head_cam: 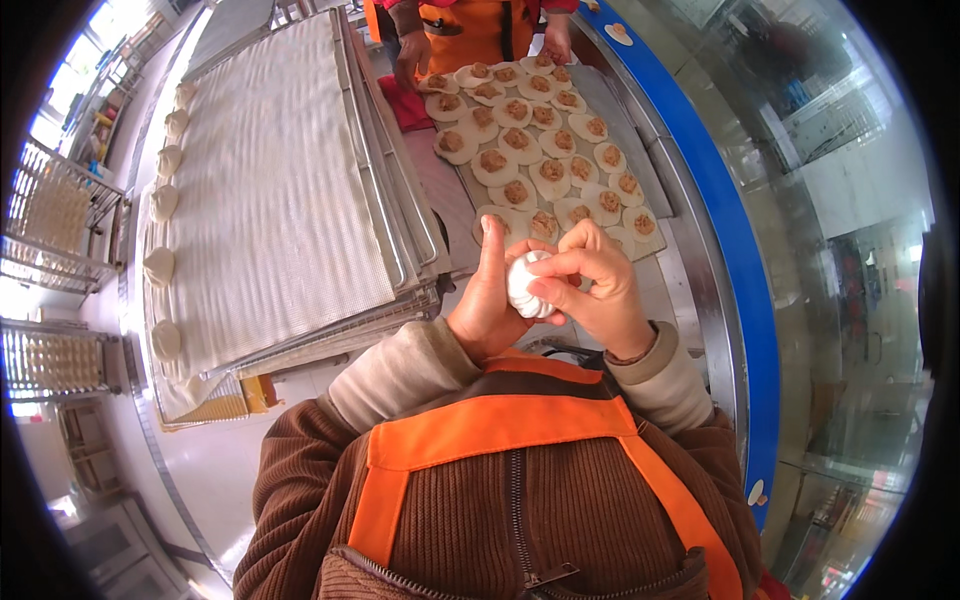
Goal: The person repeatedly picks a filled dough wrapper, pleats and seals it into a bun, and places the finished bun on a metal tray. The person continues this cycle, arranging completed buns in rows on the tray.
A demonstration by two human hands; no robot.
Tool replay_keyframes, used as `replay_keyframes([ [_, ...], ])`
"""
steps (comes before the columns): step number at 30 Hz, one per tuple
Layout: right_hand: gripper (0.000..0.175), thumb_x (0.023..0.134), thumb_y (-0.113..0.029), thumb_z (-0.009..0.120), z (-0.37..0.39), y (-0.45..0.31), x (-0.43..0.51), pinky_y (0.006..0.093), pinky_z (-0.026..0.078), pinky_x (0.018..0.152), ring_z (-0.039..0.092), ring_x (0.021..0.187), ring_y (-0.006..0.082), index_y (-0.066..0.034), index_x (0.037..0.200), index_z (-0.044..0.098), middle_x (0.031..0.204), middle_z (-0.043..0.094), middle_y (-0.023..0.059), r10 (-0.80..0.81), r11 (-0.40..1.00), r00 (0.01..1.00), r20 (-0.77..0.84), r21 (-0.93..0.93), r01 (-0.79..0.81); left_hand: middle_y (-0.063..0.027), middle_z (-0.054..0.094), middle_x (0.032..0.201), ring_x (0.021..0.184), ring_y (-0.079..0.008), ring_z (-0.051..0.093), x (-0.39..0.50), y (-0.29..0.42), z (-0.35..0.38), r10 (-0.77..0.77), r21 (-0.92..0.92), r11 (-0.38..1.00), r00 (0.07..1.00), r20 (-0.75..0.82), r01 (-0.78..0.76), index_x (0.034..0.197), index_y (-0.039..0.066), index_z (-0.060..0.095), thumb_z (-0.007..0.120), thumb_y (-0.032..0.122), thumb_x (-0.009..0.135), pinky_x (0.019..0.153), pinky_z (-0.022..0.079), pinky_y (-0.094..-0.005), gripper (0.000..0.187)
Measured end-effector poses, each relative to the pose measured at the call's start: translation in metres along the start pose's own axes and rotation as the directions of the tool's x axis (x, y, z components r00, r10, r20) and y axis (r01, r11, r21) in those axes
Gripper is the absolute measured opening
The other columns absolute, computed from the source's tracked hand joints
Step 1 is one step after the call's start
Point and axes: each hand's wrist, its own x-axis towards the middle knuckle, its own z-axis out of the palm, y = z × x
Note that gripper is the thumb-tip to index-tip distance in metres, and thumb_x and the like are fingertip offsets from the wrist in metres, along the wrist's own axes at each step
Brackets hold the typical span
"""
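Note:
A pleated white dough bun (523,289) rests in my left hand (487,300), whose thumb points up beside it. My right hand (600,289) pinches the bun's pleated top between thumb and forefinger. Both hands are in front of my chest, just short of a tray (641,161) that bears many flat round dough wrappers (495,176). A mound of brownish filling (515,193) sits on each wrapper that shows fully. My hands cover part of the nearest wrappers.
To the left, a cloth-lined rack tray (270,172) carries a single row of shaped buns (163,204) along its far-left edge. Across the wrappers, a co-worker's hands (413,56) touch the tray's end. A blue counter edge (739,262) and glass run along the right; loaded racks (56,360) stand far left.

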Motion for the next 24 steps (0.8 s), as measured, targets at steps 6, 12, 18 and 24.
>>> replay_keyframes([
  [6, 0.071, 0.066, -0.044, 0.081, -0.008, 0.014, -0.009, 0.0367, 0.035, 0.097, 0.045, 0.111, 0.0242, -0.0084, 0.123, 0.059, 0.123, 0.048, 0.012, -0.1, 0.993, 0.994, -0.043, -0.07, 0.096, -0.0129, 0.06, 0.096, 0.082, -0.0261, 0.063, 0.002, 0.001, 0.0, 0.158, -0.024, 0.988, 0.977, 0.141, -0.156, 0.115, 0.006, 0.047, 0.016, 0.076, 0.086, 0.072, 0.053, -0.0393, 0.082],
  [12, 0.089, 0.068, -0.045, 0.078, 0.002, 0.02, -0.007, 0.0449, 0.029, 0.107, 0.034, 0.134, 0.0321, -0.0027, 0.137, 0.042, 0.143, 0.041, 0.012, -0.129, 0.96, 0.97, 0.205, -0.22, 0.175, -0.013, 0.061, 0.094, 0.08, -0.0264, 0.064, -0.001, 0.006, 0.005, 0.121, -0.122, 0.986, 0.992, 0.047, -0.115, 0.12, 0.006, 0.042, 0.018, 0.073, 0.088, 0.07, 0.055, -0.0366, 0.078],
  [18, 0.07, 0.072, -0.031, 0.079, 0.009, 0.013, -0.006, 0.0387, 0.036, 0.098, 0.047, 0.115, 0.0282, -0.0023, 0.128, 0.05, 0.12, 0.053, 0.013, -0.073, 0.997, 0.997, -0.021, -0.017, 0.073, -0.0133, 0.06, 0.092, 0.08, -0.025, 0.063, -0.004, 0.009, 0.009, 0.251, 0.09, 0.965, 0.967, -0.045, -0.247, 0.119, 0.005, 0.04, 0.024, 0.065, 0.093, 0.069, 0.054, -0.0354, 0.068],
  [24, 0.027, 0.07, -0.008, 0.073, 0.009, 0.001, 0.002, 0.0316, 0.046, 0.07, 0.055, 0.081, 0.0199, -0.0031, 0.094, 0.062, 0.09, 0.056, 0.0072, -0.107, 0.976, 0.99, -0.093, -0.198, 0.087, -0.0124, 0.06, 0.094, 0.083, -0.0243, 0.062, -0.007, 0.006, 0.008, 0.408, 0.223, 0.902, 0.9, -0.156, -0.37, 0.118, 0.006, 0.04, 0.022, 0.064, 0.094, 0.075, 0.052, -0.0356, 0.066],
])
